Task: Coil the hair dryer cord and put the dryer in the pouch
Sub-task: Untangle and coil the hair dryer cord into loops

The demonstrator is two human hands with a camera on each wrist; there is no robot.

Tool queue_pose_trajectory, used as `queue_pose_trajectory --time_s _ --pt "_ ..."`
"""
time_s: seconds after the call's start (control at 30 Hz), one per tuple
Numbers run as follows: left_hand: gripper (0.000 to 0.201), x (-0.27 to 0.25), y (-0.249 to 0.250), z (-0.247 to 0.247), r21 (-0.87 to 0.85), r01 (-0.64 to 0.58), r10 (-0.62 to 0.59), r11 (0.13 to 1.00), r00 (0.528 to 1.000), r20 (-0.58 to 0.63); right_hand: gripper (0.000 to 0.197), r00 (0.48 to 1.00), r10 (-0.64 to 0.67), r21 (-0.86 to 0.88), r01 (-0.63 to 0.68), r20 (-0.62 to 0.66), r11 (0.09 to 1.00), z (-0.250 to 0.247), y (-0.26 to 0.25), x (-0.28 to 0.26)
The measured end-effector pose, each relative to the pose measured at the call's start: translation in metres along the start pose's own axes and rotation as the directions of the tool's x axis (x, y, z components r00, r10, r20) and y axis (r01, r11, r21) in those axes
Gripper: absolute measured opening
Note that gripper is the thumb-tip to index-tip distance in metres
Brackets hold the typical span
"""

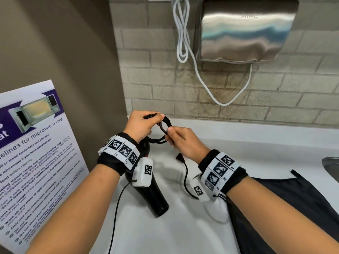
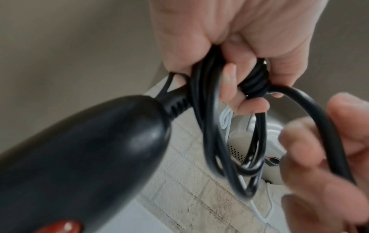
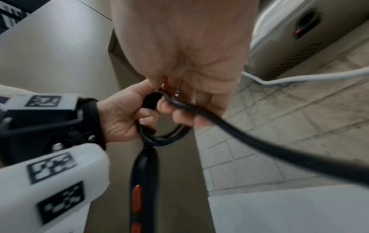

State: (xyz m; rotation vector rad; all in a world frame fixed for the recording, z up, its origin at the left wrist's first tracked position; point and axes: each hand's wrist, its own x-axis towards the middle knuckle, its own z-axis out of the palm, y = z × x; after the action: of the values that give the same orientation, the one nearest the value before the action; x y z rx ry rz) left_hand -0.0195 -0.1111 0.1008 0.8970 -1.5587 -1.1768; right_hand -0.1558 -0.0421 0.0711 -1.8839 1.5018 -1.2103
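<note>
The left hand [image 1: 140, 125] grips the coiled loops of the black cord [image 1: 166, 123] above the back edge of the white counter [image 1: 256, 143], fingers curled round the bundle. The right hand [image 1: 181, 140] pinches the free run of cord just beside the coil, and the plug [image 1: 180, 158] dangles below it. The dryer [image 1: 146, 191] hangs from the cord under the left wrist, nozzle down near the counter's left side. The dark pouch [image 1: 286, 208] lies flat toward the right edge, near a sink [image 1: 331, 165]. A steel hand dryer [image 1: 244, 32] is mounted on the brick wall behind.
</note>
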Motion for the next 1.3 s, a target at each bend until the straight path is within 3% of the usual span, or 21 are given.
queue_pose_trajectory --time_s 0.1,0.2,0.27,0.33,0.43,0.57,0.63,0.7,0.83,0.87,0.97,1.07,1.13,1.3 --pt "0.007 0.0 -0.002 0.001 -0.005 -0.013 0.013 1.0 1.0 0.006 0.026 0.981 0.193 -0.141 -0.195 -0.026 0.971 -0.016 0.018 0.006" --pt "0.006 0.0 -0.003 0.001 0.006 -0.018 0.017 1.0 0.999 0.034 0.019 0.904 0.427 -0.308 -0.401 0.02 0.863 -0.031 0.035 0.005" --pt "0.007 0.0 -0.004 0.001 -0.003 -0.014 0.014 1.0 0.999 0.044 0.03 0.827 0.541 -0.565 -0.376 0.153 0.734 -0.03 0.042 0.001" --pt "0.008 0.001 -0.004 0.002 -0.01 -0.012 0.013 1.0 0.998 0.054 0.037 0.731 0.626 -0.699 -0.298 0.27 0.65 -0.02 0.05 -0.004" --pt "0.009 0.002 -0.004 0.002 -0.015 -0.007 0.008 1.0 0.998 0.069 0.039 0.65 0.676 -0.696 -0.304 0.348 0.651 0.001 0.077 -0.005" --pt "0.011 0.004 -0.005 0.001 -0.023 -0.003 0.005 1.0 0.997 0.074 0.032 0.572 0.752 -0.546 -0.536 0.327 0.644 0.022 0.114 -0.001" --pt "0.012 0.004 -0.005 0.002 -0.021 -0.001 0.002 1.0 0.997 0.072 0.02 0.562 0.774 -0.427 -0.648 0.292 0.631 0.023 0.124 0.002" --pt "0.013 0.005 -0.005 0.002 -0.031 -0.001 0.003 1.0 0.998 0.057 0.007 0.586 0.772 -0.223 -0.741 0.248 0.634 0.02 0.116 0.005" --pt "0.017 0.006 -0.005 0.004 -0.036 -0.006 0.007 0.999 1.0 0.014 0.023 0.648 0.742 0.207 -0.76 0.17 0.616 0.002 0.085 0.014" --pt "0.02 0.006 -0.005 0.004 -0.034 -0.01 0.01 0.999 1.0 0.007 0.026 0.693 0.705 0.258 -0.716 0.153 0.648 -0.005 0.078 0.016" --pt "0.025 0.007 -0.004 0.004 -0.035 -0.015 0.015 0.999 1.0 -0.008 0.023 0.854 0.515 0.261 -0.481 -0.075 0.837 -0.022 0.055 0.016" --pt "0.033 0.008 -0.005 0.006 -0.027 -0.004 0.003 1.0 1.0 -0.023 0.027 0.913 0.27 0.199 -0.216 -0.306 0.956 -0.03 0.036 0.009" --pt "0.039 0.009 -0.005 0.007 -0.032 0.01 -0.011 0.999 1.0 -0.025 0.034 0.936 0.187 0.134 -0.153 -0.298 0.979 -0.03 0.031 0.004" --pt "0.046 0.009 -0.003 0.008 -0.031 0.029 -0.029 0.999 0.999 -0.017 0.041 0.959 0.252 0.023 -0.251 -0.132 0.968 -0.028 0.027 -0.003"
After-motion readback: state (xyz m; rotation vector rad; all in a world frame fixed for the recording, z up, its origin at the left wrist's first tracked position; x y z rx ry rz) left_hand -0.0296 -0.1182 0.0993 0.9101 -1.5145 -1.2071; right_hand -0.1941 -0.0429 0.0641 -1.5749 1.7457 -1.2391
